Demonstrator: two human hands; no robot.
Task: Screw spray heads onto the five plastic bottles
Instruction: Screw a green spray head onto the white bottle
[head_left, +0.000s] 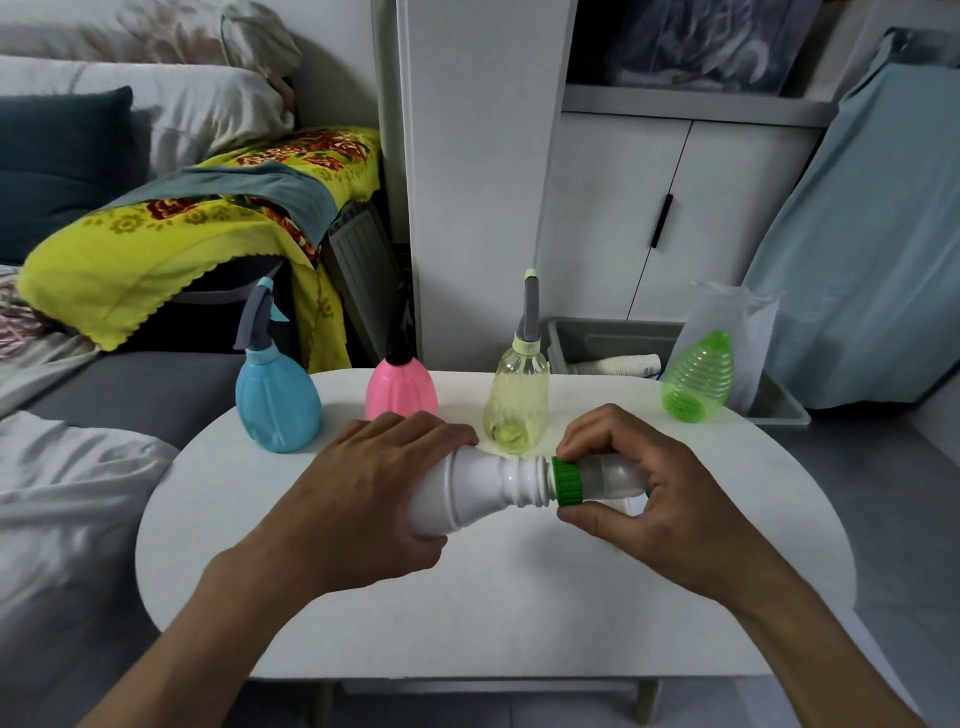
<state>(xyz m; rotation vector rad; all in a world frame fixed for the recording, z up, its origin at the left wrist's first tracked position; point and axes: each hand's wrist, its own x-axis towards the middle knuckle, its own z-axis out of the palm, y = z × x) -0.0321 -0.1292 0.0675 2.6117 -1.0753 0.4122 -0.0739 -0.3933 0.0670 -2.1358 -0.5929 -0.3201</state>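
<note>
A white bottle (475, 493) lies sideways above the white table (493, 613), neck pointing right. My left hand (374, 483) grips its body. My right hand (639, 493) curls around a spray head with a green collar (567, 482) set at the threaded neck. Behind stand a blue bottle (277, 400), a pink bottle (401, 389) and a clear yellow bottle (517, 400), each with a spray head on. A green ribbed bottle (698, 379) stands at the far right with no head on it.
A grey bin (779, 405) with paper cups stands behind the table on the right, a clear bag beside it. A grey sofa with bedding is on the left, white cabinets at the back.
</note>
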